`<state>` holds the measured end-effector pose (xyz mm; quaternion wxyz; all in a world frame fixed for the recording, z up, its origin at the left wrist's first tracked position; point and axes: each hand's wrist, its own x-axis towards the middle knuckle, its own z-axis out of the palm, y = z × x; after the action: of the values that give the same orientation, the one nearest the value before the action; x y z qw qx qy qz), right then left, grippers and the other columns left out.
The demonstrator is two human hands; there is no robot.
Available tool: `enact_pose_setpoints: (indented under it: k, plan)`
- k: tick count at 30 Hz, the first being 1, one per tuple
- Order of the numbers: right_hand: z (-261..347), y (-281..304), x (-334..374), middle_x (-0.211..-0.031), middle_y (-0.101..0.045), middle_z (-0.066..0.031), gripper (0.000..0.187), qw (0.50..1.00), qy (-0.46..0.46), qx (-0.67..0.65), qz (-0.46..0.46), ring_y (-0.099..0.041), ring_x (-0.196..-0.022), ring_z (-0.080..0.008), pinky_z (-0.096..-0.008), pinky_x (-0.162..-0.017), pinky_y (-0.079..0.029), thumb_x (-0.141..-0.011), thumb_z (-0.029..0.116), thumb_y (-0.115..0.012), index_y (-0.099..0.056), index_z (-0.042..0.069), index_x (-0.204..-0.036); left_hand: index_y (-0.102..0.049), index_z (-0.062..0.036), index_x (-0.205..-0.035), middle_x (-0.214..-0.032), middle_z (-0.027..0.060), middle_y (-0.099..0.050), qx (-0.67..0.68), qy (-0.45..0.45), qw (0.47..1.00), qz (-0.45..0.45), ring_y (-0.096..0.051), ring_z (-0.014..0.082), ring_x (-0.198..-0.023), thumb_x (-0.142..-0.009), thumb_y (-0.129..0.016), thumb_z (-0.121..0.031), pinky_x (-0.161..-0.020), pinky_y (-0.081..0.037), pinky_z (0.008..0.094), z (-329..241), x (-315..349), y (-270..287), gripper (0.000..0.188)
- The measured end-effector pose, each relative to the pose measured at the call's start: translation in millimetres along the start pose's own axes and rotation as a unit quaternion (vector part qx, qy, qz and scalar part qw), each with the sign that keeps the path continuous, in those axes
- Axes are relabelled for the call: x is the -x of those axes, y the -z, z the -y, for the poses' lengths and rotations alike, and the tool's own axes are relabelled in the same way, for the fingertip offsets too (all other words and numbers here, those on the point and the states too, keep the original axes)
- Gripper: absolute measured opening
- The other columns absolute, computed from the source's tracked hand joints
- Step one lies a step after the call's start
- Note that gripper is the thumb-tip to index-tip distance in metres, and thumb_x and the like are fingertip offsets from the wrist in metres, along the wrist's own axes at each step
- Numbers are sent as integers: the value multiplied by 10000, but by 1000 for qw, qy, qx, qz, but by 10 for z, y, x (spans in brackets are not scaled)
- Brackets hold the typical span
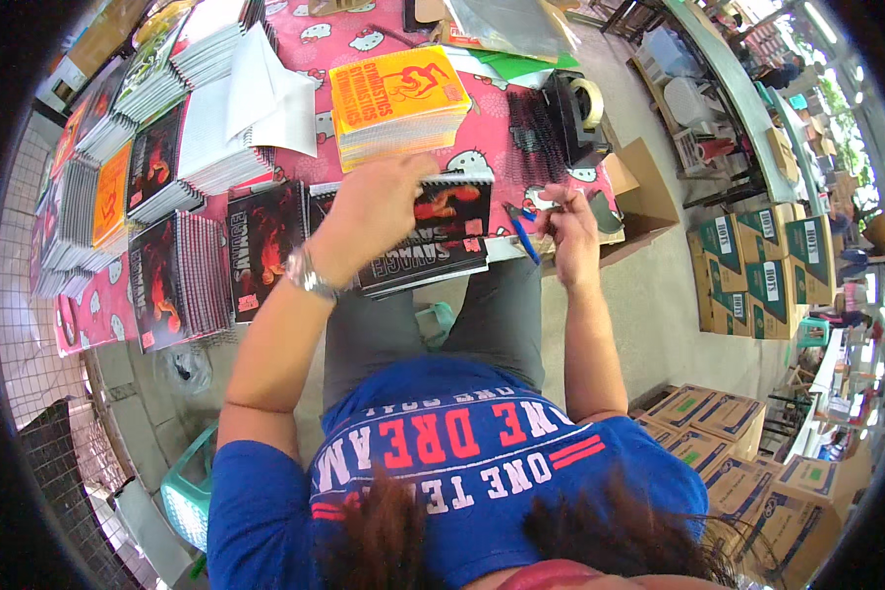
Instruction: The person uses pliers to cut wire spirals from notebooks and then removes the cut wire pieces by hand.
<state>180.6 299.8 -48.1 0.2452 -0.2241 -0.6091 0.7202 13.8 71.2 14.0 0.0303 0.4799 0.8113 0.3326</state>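
My left hand [379, 202] is closed on the bound top edge of a black spiral notebook [452, 204] with a red flame picture. This notebook tilts up over another black notebook [423, 261] at the table's near edge. My wrist and fingers cover part of both covers. Just to the right, my right hand [572, 224] has its fingers curled at a pair of blue-handled pliers [524, 236]. The pliers' handles are spread and their jaws point toward the notebook's coil end. Beyond my left hand stands a stack of orange-covered notebooks [398, 98].
Stacks of black spiral notebooks [265, 246] and white-paged notebooks [202, 143] fill the left of the pink tablecloth [305, 74]. Black plastic coils [536, 138] lie beside a tape dispenser [575, 118]. An open cardboard box [649, 202] adjoins the table's right side.
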Motion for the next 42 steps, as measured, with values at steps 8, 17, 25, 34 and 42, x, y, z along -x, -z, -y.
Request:
enact_pose_setpoints:
  k: [8, 17, 25, 34, 42]
  plan:
    - [-449, -677, 690, -1237, -562, -104, 703, 988, 38, 113, 99, -481, -676, -95, -239, -635, -414, -904, 139, -496, -229, 42, -1547, -608, -76, -1044, -936, 69, -660, -181, -57, 979, -68, -628, 241, -893, -799, -592, -78, -789, -441, 385, -255, 211, -466, 245]
    - [165, -365, 126, -1065, -700, -115, 261, 955, 125, 245, 112, -637, -944, -165, -302, -851, -497, -976, 88, -567, -650, 16, -1213, -639, -107, -1061, -944, 32, -637, -186, -192, 962, -55, -610, 199, -930, -800, -593, -103, -858, -419, 367, -24, -37, -399, 265]
    - [312, -457, -66, -922, -650, -112, 247, 892, 262, 338, 144, -645, -839, -242, -311, -736, -506, -895, 9, -627, -705, 57, -1125, -636, -109, -1020, -933, 37, -635, -164, -173, 970, -51, -607, 211, -912, -840, -611, -151, -856, -407, 373, -22, -143, -392, 187]
    - [434, -259, -6, -793, -573, -18, 348, 948, -57, 209, 231, -511, -660, -127, -270, -650, -478, -973, 57, -546, -574, 59, -1319, -633, -114, -1046, -919, 29, -649, -143, -166, 976, 18, -614, 213, -899, -839, -629, -165, -859, -399, 391, -115, -182, -417, 213]
    - [469, -527, 219, -805, -654, -134, 303, 935, 47, 338, 103, -662, -747, -251, -365, -703, -522, -940, 80, -601, -550, 44, -1236, -598, -161, -1151, -1009, 22, -662, -163, -189, 968, 2, -631, 197, -978, -829, -633, -144, -870, -398, 411, -152, -128, -429, 325]
